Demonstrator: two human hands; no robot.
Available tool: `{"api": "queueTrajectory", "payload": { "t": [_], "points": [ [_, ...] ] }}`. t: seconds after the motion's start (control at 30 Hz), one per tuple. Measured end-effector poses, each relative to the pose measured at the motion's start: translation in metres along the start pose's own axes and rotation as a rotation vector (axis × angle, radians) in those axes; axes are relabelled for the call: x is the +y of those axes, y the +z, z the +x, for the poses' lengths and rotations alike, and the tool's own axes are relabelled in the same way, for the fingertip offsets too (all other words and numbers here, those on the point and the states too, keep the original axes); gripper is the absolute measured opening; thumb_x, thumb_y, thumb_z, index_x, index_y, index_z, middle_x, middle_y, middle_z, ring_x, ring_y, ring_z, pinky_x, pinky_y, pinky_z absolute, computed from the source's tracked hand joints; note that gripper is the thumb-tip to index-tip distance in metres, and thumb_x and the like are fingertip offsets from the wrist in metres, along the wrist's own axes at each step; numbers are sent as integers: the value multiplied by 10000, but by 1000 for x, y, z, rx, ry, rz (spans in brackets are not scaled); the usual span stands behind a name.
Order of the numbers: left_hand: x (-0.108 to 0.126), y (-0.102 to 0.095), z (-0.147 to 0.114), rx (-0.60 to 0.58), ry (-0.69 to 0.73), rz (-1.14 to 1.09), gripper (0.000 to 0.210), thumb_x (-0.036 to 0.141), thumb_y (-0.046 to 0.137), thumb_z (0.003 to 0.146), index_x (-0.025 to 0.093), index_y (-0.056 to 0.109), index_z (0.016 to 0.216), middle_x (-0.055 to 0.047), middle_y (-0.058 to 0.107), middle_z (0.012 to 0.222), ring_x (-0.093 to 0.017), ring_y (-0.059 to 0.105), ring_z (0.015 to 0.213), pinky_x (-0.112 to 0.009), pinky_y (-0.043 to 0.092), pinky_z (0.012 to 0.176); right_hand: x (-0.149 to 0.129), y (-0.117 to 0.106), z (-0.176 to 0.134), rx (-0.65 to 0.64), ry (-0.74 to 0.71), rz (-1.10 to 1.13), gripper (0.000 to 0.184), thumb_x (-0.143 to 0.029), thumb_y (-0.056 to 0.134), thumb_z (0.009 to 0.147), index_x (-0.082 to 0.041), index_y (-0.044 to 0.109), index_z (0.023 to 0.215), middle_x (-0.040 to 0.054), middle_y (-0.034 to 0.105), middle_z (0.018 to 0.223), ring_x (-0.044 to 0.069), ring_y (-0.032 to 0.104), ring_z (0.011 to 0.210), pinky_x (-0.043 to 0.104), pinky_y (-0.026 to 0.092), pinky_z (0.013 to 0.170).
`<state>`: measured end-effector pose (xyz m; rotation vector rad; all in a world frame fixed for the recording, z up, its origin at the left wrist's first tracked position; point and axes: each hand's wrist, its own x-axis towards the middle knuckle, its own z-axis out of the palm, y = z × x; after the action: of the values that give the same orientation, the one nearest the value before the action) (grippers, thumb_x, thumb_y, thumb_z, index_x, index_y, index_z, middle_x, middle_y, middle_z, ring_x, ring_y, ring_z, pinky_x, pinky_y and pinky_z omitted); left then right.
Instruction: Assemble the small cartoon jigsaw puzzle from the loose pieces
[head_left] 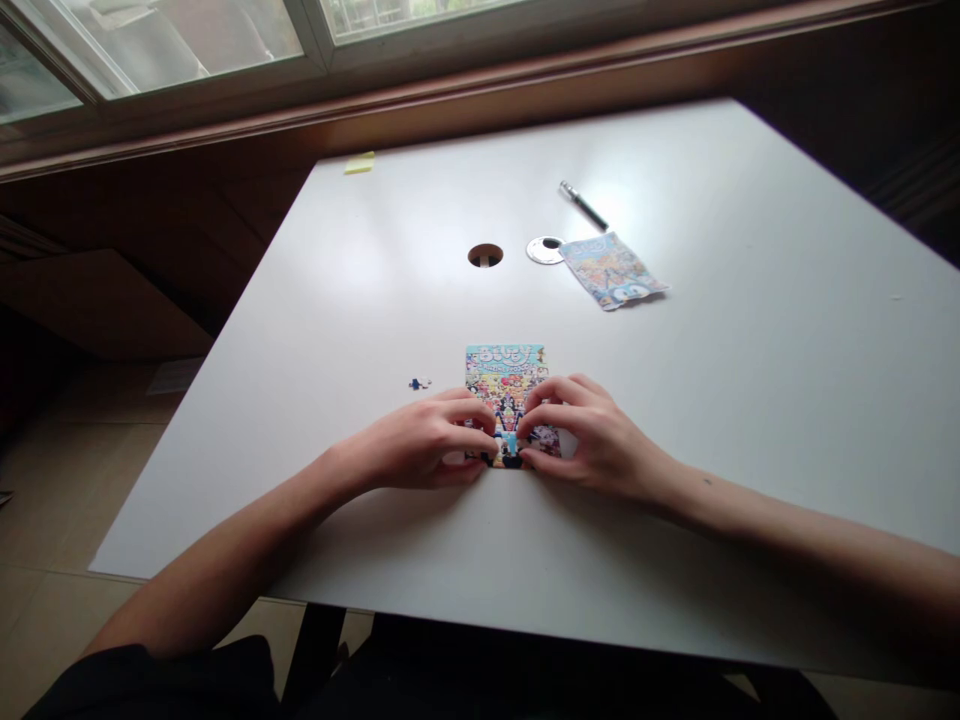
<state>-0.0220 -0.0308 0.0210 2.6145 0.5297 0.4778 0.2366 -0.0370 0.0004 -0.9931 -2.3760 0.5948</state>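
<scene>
A small, colourful jigsaw puzzle (506, 375) lies flat on the white table, with printed lettering along its top. My left hand (435, 440) comes in from the left, fingers curled and tips pressed at the puzzle's lower part. From the other side, my right hand (589, 435) bends its fingers and thumb onto the same area. Between the fingertips sits a puzzle piece (511, 445) with light blue and dark print; whether it is fully seated I cannot tell. To the left of the puzzle is a loose puzzle piece (420, 384), dark blue and white.
Farther back on the white table (337, 300) lie a printed packet (615, 272), a dark pen-like object (583, 205) and a round silver cover (541, 252). A cable hole (485, 256) opens in the tabletop. A yellow sticky note (359, 163) marks the far left edge, below a window.
</scene>
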Motion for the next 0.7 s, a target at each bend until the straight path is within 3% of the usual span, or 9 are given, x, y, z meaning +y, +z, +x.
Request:
{"api": "queueTrajectory", "payload": {
  "t": [0.57, 0.7],
  "points": [
    [5, -1, 2, 14, 5, 29, 249, 203, 655, 860, 210, 657, 1109, -91, 641, 1071, -193, 590, 975, -360, 544, 892, 1, 0, -1, 40, -31, 7, 58, -261, 692, 836, -250, 721, 886, 68, 652, 984, 228, 564, 936, 412, 465, 886],
    [6, 0, 3, 8, 22, 51, 302, 207, 647, 862, 221, 653, 1163, -97, 633, 1070, -197, 590, 973, -372, 542, 901, 1, 0, -5, 64, -90, -58, 145, -180, 654, 842, -267, 742, 917, 68, 645, 990, 230, 550, 941, 419, 443, 869]
  ]
}}
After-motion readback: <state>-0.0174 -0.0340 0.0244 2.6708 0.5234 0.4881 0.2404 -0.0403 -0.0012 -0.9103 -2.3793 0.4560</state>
